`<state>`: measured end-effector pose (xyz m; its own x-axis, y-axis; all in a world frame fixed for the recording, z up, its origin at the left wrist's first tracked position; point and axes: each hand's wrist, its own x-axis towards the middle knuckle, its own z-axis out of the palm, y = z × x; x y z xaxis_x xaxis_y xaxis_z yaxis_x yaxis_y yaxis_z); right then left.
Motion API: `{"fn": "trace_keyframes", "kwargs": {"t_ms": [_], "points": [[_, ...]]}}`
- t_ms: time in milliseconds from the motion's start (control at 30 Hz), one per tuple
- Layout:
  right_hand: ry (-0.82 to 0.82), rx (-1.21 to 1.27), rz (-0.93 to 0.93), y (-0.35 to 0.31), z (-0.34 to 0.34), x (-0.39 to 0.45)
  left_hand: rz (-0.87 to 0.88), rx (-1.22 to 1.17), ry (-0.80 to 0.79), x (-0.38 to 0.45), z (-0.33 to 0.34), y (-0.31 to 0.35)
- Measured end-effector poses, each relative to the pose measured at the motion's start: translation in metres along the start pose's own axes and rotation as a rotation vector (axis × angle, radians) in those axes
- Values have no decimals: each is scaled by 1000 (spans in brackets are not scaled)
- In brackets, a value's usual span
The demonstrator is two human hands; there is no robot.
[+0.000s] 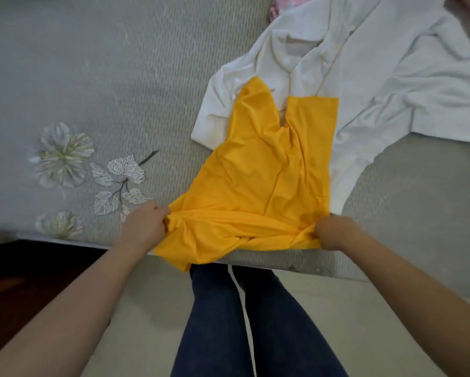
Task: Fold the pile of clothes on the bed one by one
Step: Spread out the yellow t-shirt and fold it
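At the near edge of a grey bed (119, 77), the left hand (144, 227) and right hand (334, 232) each clamp curled fingers on a yellow garment (261, 180), possibly a shirt, overlapping a white garment (378, 77).

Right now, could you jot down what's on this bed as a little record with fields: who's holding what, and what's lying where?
item being handled: yellow garment, spread out, its near edge bunched at the bed's edge
left hand: grips the garment's near left corner
right hand: grips the garment's near right corner
underneath: white garment, unfolded and crumpled, partly covered by the yellow one
further back: pink cloth, mostly hidden
surface: grey bedspread with a flower print on the left
folding progress: no fold made yet
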<state>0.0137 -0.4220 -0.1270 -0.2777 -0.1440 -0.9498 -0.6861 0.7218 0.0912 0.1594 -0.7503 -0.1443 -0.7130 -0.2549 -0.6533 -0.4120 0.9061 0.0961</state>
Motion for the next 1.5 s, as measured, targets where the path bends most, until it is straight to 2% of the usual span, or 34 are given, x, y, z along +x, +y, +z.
{"fn": "trace_keyframes", "kwargs": {"t_ms": [67,100,133,200,233,300,367,400,467,533,600,667,733,833,900,933,967,1000,1067,1100,1167,1233,1267,1300,1367,1433,1467,1500], "points": [[86,39,-29,-5,-9,2,25,54,-85,-2,7,5],[193,89,-53,-7,-15,3,19,30,-95,-3,9,7],[329,132,-86,-9,-22,5,3,-51,-76,-6,9,9],[543,159,-216,-23,-34,8,-106,-381,-3,-13,6,15],[578,154,-312,-34,-37,10,-194,-595,36,-16,4,17],[526,95,-453,-68,-39,13,-315,-1006,57,-22,-2,21],[477,78,-454,-103,-33,16,-261,-1249,27,-29,-12,24],[485,99,-419,-115,-30,17,-203,-1281,25,-33,-18,25],[563,202,-350,-119,-31,15,-109,-1222,90,-37,-32,26],[684,372,-347,-97,-33,5,-100,-1105,209,-38,-45,28],[910,614,-353,-52,-34,-14,-72,-934,332,-35,-60,42],[977,924,-217,4,-29,-35,85,-812,455,-23,-74,75],[956,1175,82,61,-9,-50,236,-776,504,-3,-87,125],[856,1421,646,132,50,-62,337,-715,426,31,-88,195],[585,1453,874,153,98,-65,282,-571,295,51,-74,221],[408,1394,902,155,118,-64,258,-481,217,57,-66,228],[302,1309,907,154,132,-61,264,-391,146,61,-57,233],[290,1264,879,148,138,-60,287,-309,73,62,-49,237],[442,1238,794,137,138,-50,336,-207,-24,59,-33,244],[534,1193,729,129,134,-44,344,-177,-12,55,-27,247],[657,1078,537,112,123,-30,364,-99,111,42,-22,252],[674,951,421,99,109,-17,535,-32,322,31,-10,255],[645,892,408,94,104,-10,627,17,358,23,-2,258],[611,856,416,91,100,-3,667,95,219,14,5,263],[610,862,463,91,96,6,590,197,-65,5,23,273],[716,931,439,100,93,8,566,245,-62,10,33,276],[775,967,380,107,94,8,555,176,-46,14,29,276],[849,990,319,116,96,4,543,6,-16,22,24,275]]}}
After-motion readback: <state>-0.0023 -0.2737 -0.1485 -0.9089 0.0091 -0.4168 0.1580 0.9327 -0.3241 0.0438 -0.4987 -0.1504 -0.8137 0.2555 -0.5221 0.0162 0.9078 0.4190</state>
